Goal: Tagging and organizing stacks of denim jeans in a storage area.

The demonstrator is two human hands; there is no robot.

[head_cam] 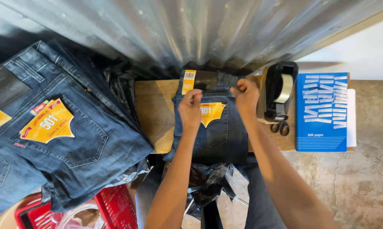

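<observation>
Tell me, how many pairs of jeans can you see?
2, maybe more hidden. One folded pair of jeans lies on the wooden board under the left hand and right hand. A bigger pair of jeans lies at left, perhaps over others.

A single head-worn camera looked almost straight down from above the person's own forearms, facing the corrugated metal wall at the top of the frame. It stood fairly near the wooden bench, which sat centre frame, with concrete floor visible lower right. No second view was supplied.
</observation>
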